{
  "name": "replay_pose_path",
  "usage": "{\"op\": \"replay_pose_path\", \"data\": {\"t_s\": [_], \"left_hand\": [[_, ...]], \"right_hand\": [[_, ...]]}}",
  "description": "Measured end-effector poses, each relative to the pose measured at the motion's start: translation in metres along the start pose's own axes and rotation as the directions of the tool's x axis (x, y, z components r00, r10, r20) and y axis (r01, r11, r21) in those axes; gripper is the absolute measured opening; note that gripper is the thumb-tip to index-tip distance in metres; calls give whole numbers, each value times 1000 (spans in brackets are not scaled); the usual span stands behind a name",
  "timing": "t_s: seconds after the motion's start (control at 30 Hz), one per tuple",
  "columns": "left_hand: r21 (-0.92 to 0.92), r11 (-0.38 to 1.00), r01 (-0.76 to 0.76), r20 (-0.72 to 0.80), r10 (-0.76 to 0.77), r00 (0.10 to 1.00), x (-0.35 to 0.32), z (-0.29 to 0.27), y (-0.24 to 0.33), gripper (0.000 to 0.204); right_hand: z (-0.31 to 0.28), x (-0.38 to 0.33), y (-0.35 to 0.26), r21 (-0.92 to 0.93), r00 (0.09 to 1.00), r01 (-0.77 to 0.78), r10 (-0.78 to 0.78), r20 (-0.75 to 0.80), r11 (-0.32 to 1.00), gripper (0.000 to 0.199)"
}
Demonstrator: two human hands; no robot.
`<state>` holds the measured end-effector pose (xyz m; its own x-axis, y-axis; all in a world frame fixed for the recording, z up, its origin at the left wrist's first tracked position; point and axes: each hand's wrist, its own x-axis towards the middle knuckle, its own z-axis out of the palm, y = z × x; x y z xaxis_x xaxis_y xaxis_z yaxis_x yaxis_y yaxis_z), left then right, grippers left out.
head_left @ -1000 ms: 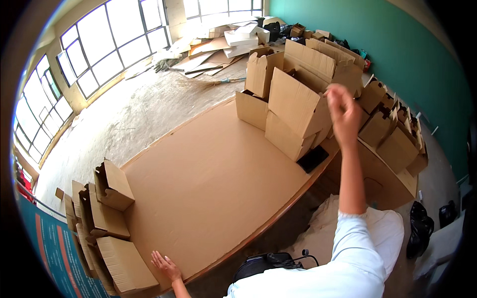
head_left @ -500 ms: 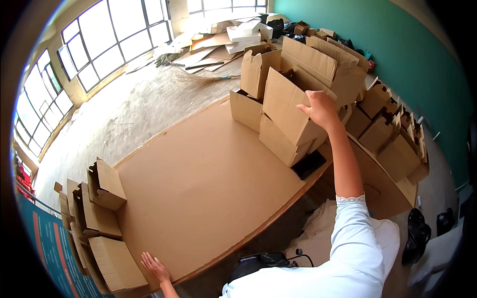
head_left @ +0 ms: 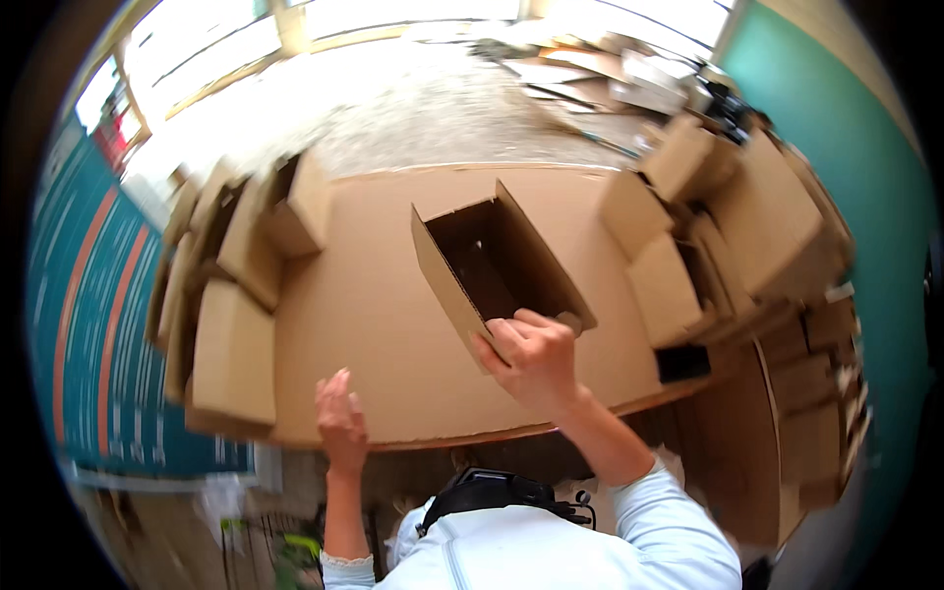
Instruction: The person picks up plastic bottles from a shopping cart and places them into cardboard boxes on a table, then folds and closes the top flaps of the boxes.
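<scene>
An open brown cardboard box [head_left: 489,265] lies tilted on the cardboard-covered table [head_left: 383,315], its dark inside facing me. My right hand [head_left: 531,359] grips the box's near edge, fingers curled over the rim. My left hand [head_left: 339,418] is raised by the table's near edge with fingers loosely apart, holding nothing, a short way left of the box.
Several folded and assembled cardboard boxes [head_left: 231,285] are piled along the table's left side. More boxes [head_left: 708,216] crowd the right side, against a teal wall. Flat cardboard sheets [head_left: 590,69] litter the floor beyond, near bright windows.
My right hand has pulled one box from the right-hand pile to the table's middle, close to me. My left hand has lifted off the table edge. My view has swung left.
</scene>
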<state>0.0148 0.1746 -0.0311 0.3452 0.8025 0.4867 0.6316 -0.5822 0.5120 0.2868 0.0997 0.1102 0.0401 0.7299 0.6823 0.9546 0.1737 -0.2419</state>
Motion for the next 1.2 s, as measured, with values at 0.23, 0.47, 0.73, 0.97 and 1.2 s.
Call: {"op": "replay_pose_path", "data": {"t_s": [0.23, 0.47, 0.73, 0.97, 1.2], "left_hand": [[-104, 972, 212, -197, -230, 953, -85, -72, 9, 25], [-274, 716, 643, -424, -690, 587, -220, -164, -30, 19], [-410, 171, 896, -521, -850, -77, -497, -215, -175, 23], [-158, -178, 971, 101, -981, -163, -529, -150, -274, 36], [150, -172, 974, 337, -917, -214, -505, -55, -309, 69]], "right_hand": [[104, -5, -100, 229, 996, -80, 68, 58, 970, 18], [145, -27, -147, 109, 965, -90, 60, 256, 990, 19], [127, -2, -171, 163, 777, -117, -12, 629, 980, 27], [106, -3, -165, 68, 722, -45, -15, 692, 997, 49], [80, -10, -203, -7, 637, 59, -32, 771, 998, 49]]}}
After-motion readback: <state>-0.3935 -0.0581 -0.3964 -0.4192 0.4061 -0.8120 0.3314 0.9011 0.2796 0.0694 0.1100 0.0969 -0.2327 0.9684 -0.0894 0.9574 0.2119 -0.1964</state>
